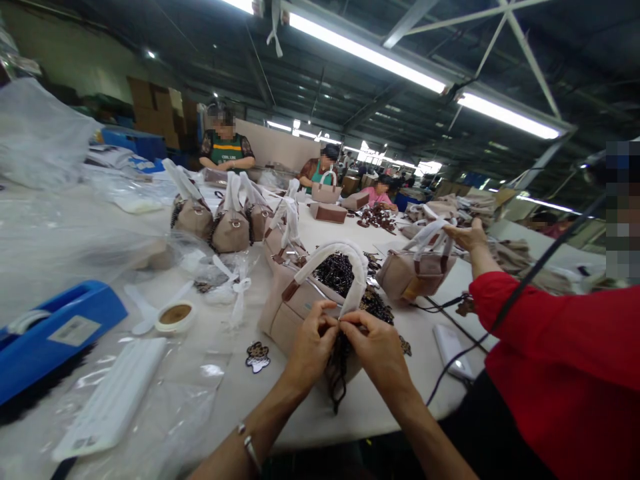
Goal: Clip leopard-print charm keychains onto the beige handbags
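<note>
A beige handbag [280,310] with brown trim stands on the table in front of me. White wrapping covers its arched handle [361,263]. My left hand [314,339] and my right hand [376,341] meet at the near base of that handle, fingers pinched together. What lies between the fingertips is too small to make out. Dark cord [339,373] hangs just below them against the bag. Behind the handle is a heap of black chains [340,275]. A leopard-print paw-shaped tag [257,357] lies left of the bag.
At left are a blue tape dispenser [65,327], a white power strip [117,393], a small round tub [175,316] and plastic sheets. Wrapped-handle bags [231,230] stand behind. On the right, a co-worker in a red sleeve [550,320] holds another bag [415,270]; a white power bank [453,352] lies nearby.
</note>
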### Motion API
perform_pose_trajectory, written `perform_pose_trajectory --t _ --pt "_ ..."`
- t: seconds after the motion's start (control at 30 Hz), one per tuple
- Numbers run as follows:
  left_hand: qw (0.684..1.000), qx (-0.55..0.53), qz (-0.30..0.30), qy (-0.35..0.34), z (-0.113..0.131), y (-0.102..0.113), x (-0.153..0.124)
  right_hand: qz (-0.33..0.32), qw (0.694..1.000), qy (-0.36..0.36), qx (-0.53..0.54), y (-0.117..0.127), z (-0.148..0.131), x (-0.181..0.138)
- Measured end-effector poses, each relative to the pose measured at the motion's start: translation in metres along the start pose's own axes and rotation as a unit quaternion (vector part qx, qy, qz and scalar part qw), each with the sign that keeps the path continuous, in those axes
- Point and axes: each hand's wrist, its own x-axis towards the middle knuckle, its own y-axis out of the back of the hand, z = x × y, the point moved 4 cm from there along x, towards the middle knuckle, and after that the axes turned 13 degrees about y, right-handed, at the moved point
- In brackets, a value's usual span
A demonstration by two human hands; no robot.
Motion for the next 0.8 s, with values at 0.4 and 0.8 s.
perform_pose_trajectory --t 0.4,0.8 --pt "0.993 0.111 -0.016 -0.018 0.014 0.002 0.002 0.129 0.985 -0.06 0.092 -0.016 0.018 -0.012" --pt "0.99 0.117 -0.027 -0.077 0.025 0.013 0.0 0.136 0.988 0.067 0.025 -0.005 -0.008 -0.013"
